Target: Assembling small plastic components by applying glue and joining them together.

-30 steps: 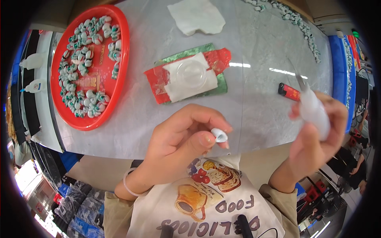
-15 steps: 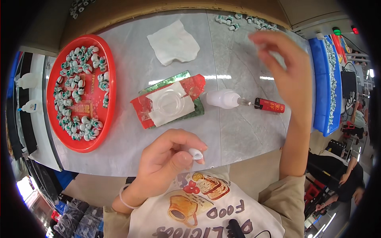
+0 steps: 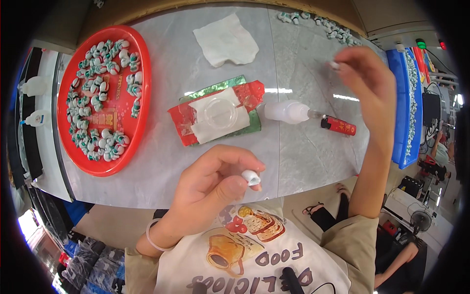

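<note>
White hollow piece [image 3: 251,177]: sitting in the left hand over the bench's near edge, its opening showing.
Left hand [image 3: 210,182]: pinching that piece between thumb and fingers.
Right hand [image 3: 368,73]: reaching over the bench [image 3: 313,159] at right, thumb and fingers pinching a small white bit [image 3: 335,65].
Bottle [image 3: 286,111]: lying on its side, its thin metal nozzle pointing toward the red lighter [image 3: 341,126]; contact between them is not showing clearly.
Packets: a red packet [image 3: 182,123] is lying across a green packet [image 3: 218,87], bearing a white pad [image 3: 201,134] and a clear round dish [image 3: 219,113].
Cloth [image 3: 227,41]: lying white and flat beyond the packets.
Tray [image 3: 105,169]: standing red at left, holding many white-and-green figures [image 3: 104,142].
Far pile [image 3: 339,33]: resting near the bench's far right corner.
Blue bin [image 3: 397,98]: standing along the right side.
</note>
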The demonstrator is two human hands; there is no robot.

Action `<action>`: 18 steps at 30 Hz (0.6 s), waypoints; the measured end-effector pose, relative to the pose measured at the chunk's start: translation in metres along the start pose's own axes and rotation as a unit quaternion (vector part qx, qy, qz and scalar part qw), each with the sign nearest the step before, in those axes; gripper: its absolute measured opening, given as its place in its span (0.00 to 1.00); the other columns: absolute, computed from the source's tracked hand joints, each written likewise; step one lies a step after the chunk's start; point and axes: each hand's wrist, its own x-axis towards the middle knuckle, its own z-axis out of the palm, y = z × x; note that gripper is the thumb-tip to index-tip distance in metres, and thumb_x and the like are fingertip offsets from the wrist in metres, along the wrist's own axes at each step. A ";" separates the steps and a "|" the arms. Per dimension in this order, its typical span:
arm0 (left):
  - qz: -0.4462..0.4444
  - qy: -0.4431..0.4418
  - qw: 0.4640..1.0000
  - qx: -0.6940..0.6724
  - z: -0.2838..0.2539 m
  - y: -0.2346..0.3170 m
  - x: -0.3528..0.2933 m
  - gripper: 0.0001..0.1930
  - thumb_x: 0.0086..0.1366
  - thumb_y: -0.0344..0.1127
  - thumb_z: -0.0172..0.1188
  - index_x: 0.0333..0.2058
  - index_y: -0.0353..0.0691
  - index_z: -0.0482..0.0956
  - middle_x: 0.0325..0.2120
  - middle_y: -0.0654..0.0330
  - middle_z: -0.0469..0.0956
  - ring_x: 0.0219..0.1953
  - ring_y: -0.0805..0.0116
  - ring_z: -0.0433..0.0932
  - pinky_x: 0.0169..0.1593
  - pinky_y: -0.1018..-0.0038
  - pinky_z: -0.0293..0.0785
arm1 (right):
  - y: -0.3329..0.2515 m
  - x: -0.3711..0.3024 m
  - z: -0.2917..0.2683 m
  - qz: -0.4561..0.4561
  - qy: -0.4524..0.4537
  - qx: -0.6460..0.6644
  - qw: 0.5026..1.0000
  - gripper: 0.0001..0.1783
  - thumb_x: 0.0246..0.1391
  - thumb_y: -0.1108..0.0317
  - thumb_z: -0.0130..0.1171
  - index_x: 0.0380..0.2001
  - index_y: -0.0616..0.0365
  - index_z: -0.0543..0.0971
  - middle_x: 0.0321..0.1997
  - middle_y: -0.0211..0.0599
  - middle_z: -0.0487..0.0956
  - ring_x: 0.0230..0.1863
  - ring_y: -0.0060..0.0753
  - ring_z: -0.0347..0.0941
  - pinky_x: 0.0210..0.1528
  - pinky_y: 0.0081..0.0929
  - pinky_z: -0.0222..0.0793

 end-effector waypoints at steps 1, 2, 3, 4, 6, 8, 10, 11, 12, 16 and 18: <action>0.004 0.000 1.000 -0.006 0.001 0.000 0.000 0.11 0.60 0.31 0.47 0.40 0.33 0.65 0.34 0.60 0.67 0.35 0.76 0.68 0.39 0.80 0.64 | -0.006 -0.011 -0.003 0.050 0.041 0.105 0.992 0.05 0.49 0.73 0.47 0.29 0.64 0.71 0.30 0.33 0.70 0.27 0.21 0.66 0.28 0.16 0.61; 0.003 0.002 1.000 -0.007 0.001 0.000 -0.001 0.11 0.60 0.31 0.47 0.40 0.33 0.65 0.34 0.60 0.67 0.35 0.76 0.68 0.39 0.80 0.64 | -0.010 -0.023 -0.007 0.052 0.039 0.105 0.992 0.05 0.49 0.73 0.47 0.29 0.64 0.71 0.30 0.33 0.70 0.27 0.21 0.66 0.28 0.16 0.61; 0.000 0.003 1.000 -0.013 0.002 0.000 0.000 0.11 0.60 0.30 0.48 0.40 0.33 0.65 0.34 0.61 0.67 0.35 0.76 0.68 0.40 0.80 0.64 | -0.014 -0.036 -0.012 0.070 0.039 0.147 0.986 0.06 0.51 0.72 0.46 0.29 0.64 0.70 0.31 0.35 0.70 0.27 0.22 0.66 0.27 0.15 0.61; -0.003 0.004 1.000 -0.018 0.003 0.000 0.000 0.11 0.59 0.30 0.48 0.40 0.33 0.64 0.34 0.61 0.67 0.35 0.76 0.68 0.41 0.80 0.64 | -0.019 -0.047 -0.015 0.087 0.040 0.188 0.977 0.08 0.52 0.70 0.45 0.29 0.64 0.70 0.32 0.38 0.69 0.27 0.23 0.66 0.26 0.15 0.61; 0.008 0.045 0.999 0.013 0.011 -0.001 0.003 0.14 0.58 0.38 0.51 0.37 0.34 0.64 0.30 0.59 0.68 0.30 0.76 0.67 0.33 0.82 0.63 | -0.027 -0.066 -0.008 0.097 0.039 0.255 0.961 0.07 0.49 0.74 0.47 0.30 0.66 0.71 0.32 0.41 0.70 0.26 0.24 0.68 0.25 0.16 0.64; 0.017 0.083 0.995 0.045 0.013 -0.003 0.004 0.20 0.56 0.47 0.53 0.35 0.34 0.64 0.25 0.58 0.70 0.24 0.77 0.66 0.25 0.84 0.63 | -0.032 -0.076 0.001 0.109 0.040 0.322 0.940 0.07 0.47 0.77 0.49 0.31 0.68 0.71 0.32 0.44 0.71 0.25 0.26 0.70 0.24 0.16 0.66; 0.034 0.077 0.995 0.047 0.012 -0.004 0.006 0.20 0.55 0.47 0.54 0.34 0.34 0.64 0.25 0.58 0.69 0.23 0.77 0.66 0.24 0.84 0.62 | -0.039 -0.082 0.011 0.080 -0.032 0.353 0.932 0.10 0.43 0.79 0.52 0.33 0.70 0.72 0.33 0.47 0.70 0.26 0.28 0.71 0.25 0.18 0.70; 0.031 0.079 0.995 0.048 0.009 -0.004 0.005 0.20 0.55 0.47 0.54 0.34 0.34 0.64 0.25 0.58 0.69 0.23 0.77 0.66 0.24 0.84 0.62 | -0.048 -0.084 0.021 0.114 -0.011 0.327 0.938 0.14 0.41 0.70 0.58 0.29 0.70 0.70 0.33 0.50 0.66 0.21 0.24 0.69 0.17 0.11 0.66; 0.027 0.042 0.999 0.018 0.005 -0.004 0.004 0.14 0.57 0.38 0.52 0.37 0.34 0.65 0.29 0.59 0.69 0.29 0.76 0.68 0.32 0.82 0.63 | -0.051 -0.084 0.026 0.117 -0.011 0.329 0.937 0.14 0.41 0.70 0.58 0.29 0.70 0.70 0.33 0.50 0.66 0.21 0.24 0.69 0.17 0.11 0.66; 0.034 0.005 0.999 0.012 0.002 -0.005 0.004 0.11 0.58 0.30 0.51 0.39 0.32 0.66 0.33 0.60 0.69 0.34 0.75 0.70 0.38 0.81 0.65 | -0.053 -0.081 0.036 -0.036 -0.060 0.212 0.975 0.12 0.36 0.77 0.59 0.28 0.69 0.72 0.30 0.49 0.69 0.23 0.28 0.70 0.23 0.16 0.69; 0.032 0.016 0.999 0.007 0.004 -0.005 0.002 0.11 0.57 0.31 0.52 0.38 0.33 0.66 0.32 0.61 0.69 0.34 0.76 0.70 0.38 0.81 0.65 | -0.056 -0.076 0.049 -0.139 -0.013 0.178 0.974 0.12 0.31 0.81 0.61 0.25 0.67 0.72 0.28 0.48 0.71 0.24 0.29 0.71 0.25 0.17 0.69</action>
